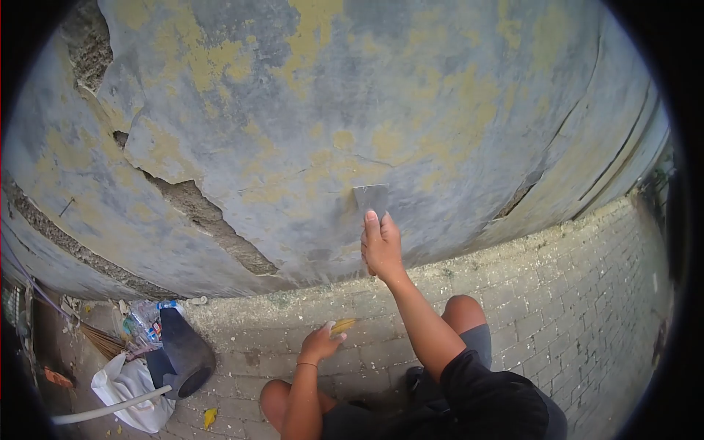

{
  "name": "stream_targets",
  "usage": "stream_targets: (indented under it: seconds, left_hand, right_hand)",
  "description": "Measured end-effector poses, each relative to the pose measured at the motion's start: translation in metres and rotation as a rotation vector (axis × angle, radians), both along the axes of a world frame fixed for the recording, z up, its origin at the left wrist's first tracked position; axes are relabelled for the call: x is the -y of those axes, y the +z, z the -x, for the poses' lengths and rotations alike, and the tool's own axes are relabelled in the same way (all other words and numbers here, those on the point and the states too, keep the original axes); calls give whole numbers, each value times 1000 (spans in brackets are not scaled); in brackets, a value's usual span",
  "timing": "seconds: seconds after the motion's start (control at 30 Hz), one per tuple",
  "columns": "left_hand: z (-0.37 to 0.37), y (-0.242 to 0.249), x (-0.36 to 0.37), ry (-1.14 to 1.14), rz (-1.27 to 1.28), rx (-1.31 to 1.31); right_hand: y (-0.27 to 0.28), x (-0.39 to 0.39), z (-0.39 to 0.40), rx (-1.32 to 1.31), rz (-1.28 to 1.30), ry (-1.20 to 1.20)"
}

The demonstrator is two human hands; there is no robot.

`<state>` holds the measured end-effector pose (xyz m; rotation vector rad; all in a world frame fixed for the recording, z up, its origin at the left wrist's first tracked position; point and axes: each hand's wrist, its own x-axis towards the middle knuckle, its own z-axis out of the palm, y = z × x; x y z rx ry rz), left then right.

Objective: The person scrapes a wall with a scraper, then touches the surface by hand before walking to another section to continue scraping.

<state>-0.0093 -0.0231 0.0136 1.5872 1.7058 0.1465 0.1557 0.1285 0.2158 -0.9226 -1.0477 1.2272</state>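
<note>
My right hand (pixel 381 248) is raised against a weathered grey wall (pixel 411 95) with yellowish patches. It grips a flat metal scraper (pixel 371 198), whose blade lies pressed on the wall surface just above my fingers. My left hand (pixel 320 343) hangs low near my knee, above the brick paving, fingers closed around a small yellow object (pixel 343 325) that I cannot identify. I am crouching, both bare knees visible below.
Wide cracks (pixel 205 216) expose rough masonry on the wall's left side. At lower left lie a dark cylindrical container (pixel 185 353), a white bag (pixel 132 392), a plastic bottle (pixel 147 323) and a broom (pixel 103 341). Brick paving (pixel 572 293) stretches to the right.
</note>
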Motion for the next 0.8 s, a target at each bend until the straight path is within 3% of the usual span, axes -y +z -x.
stream_targets:
  seconds: [0.13,0.37,0.47,0.6,0.67,0.8]
  left_hand:
    - [-4,7,-1,7,43,-8]
    - [1,14,0,-19,60,-73]
    - [2,13,2,28,61,-31]
    - [5,10,10,63,62,-11]
    - [10,-11,12,40,15,-62]
    - [10,-1,15,36,114,-43]
  right_hand:
    - [32,1,1,-21,61,38]
    - [-16,-6,-13,79,34,-68]
    - [15,-4,-6,30,32,1]
    - [-8,-2,-17,-14,-4,25]
    - [-23,-5,-22,103,-4,-27]
    - [7,-6,-15,67,8,47]
